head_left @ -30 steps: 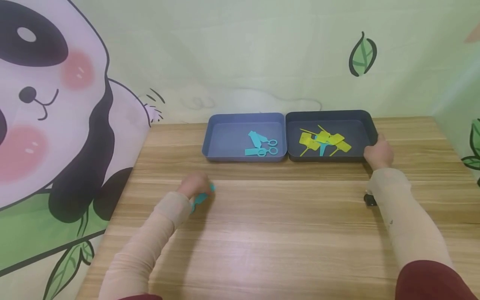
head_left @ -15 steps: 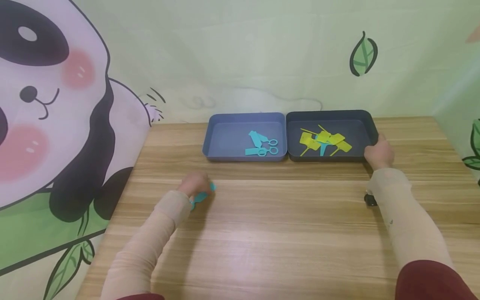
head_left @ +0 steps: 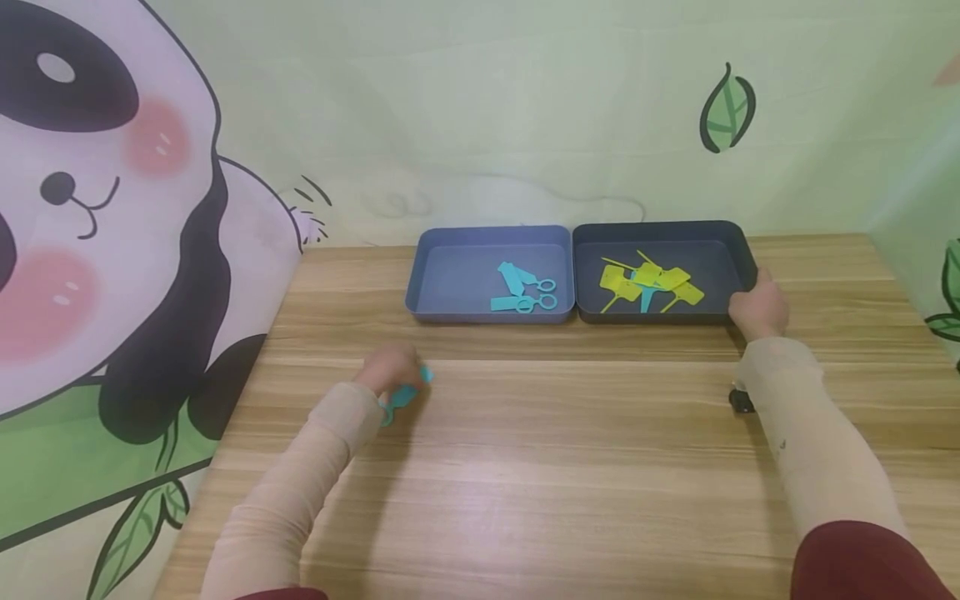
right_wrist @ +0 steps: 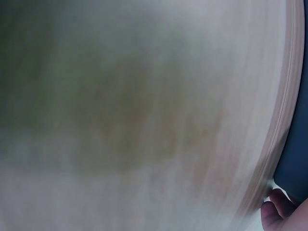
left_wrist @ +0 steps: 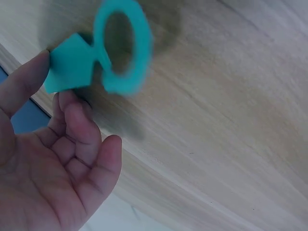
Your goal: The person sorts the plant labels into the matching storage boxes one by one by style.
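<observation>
My left hand (head_left: 391, 369) is close over the wooden table at left, pinching a turquoise plastic ring tag (head_left: 403, 396). The left wrist view shows its flat pointed plate (left_wrist: 72, 67) between thumb and fingers, and its ring (left_wrist: 146, 45) sticking out beyond them. My right hand (head_left: 760, 307) grips the near right corner of a dark tray (head_left: 716, 317); most of that hand is out of the right wrist view. Yellow tags (head_left: 647, 275) with thin stems lie in the dark tray, over a turquoise piece (head_left: 647, 300). Several turquoise ring tags (head_left: 512, 279) rest in the blue tray (head_left: 450, 317).
The two trays stand side by side near the back edge of the wooden table (head_left: 540, 450). Behind them hangs a pale green backdrop (head_left: 480, 108) with a printed panda at left. A small black object (head_left: 741, 401) shows beside the right sleeve.
The turquoise ring tag in the left hand shifts very slightly, with a bit more of its ring showing now. The right hand and the trays stay in place.
</observation>
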Demonstrator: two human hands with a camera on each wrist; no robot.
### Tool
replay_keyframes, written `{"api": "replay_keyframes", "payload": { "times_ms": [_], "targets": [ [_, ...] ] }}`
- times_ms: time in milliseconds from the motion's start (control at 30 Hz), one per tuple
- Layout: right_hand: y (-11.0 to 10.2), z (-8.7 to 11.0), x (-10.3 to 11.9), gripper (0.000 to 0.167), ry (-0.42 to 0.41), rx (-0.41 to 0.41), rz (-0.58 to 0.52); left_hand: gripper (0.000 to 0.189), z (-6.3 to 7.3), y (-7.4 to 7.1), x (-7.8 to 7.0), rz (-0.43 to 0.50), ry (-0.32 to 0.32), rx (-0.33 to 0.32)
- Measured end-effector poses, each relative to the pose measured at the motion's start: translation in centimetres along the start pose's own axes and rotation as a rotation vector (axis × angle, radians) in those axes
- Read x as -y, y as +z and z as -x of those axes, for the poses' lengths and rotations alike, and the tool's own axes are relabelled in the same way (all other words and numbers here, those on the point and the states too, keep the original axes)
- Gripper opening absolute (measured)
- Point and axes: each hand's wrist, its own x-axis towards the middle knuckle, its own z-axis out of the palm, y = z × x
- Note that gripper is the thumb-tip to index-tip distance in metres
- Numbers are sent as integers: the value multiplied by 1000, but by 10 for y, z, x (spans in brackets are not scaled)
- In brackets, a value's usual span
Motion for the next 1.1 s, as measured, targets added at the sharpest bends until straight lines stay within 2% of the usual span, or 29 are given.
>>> {"api": "replay_keyframes", "payload": {
  "times_ms": [133, 267, 400, 500, 567, 667, 733, 867, 967, 1100],
  "targets": [
    [0, -1, -1, 66, 4, 4, 1, 36, -3, -1, 1, -26, 49, 20],
    [0, -1, -3, 66, 4, 6, 12, 18, -8, -4, 3, 6, 156, 95],
    [-1, -1, -3, 66, -1, 5, 18, 30, -13, -10, 5, 115, 246, 240],
    [-2, 0, -3, 66, -8, 3, 15, 28, -15, -17, 5, 196, 272, 309],
    [-2, 0, -3, 65, -11, 2, 15, 22, -16, -22, 4, 295, 280, 336],
    [-2, 1, -3, 65, -10, 3, 14, 14, -19, -27, 3, 495, 308, 333],
    [-1, 1, -2, 66, -10, 3, 12, 13, -20, -29, 2, 612, 332, 306],
    [0, 1, -2, 65, -7, 8, 3, 23, -22, -30, -1, 771, 363, 232],
    [0, 0, -1, 65, -8, 7, 2, 26, -25, -29, -5, 881, 347, 169],
    [-1, 1, -2, 66, -7, 8, 8, 19, -30, -30, -10, 1070, 290, 85]
  ]
}}
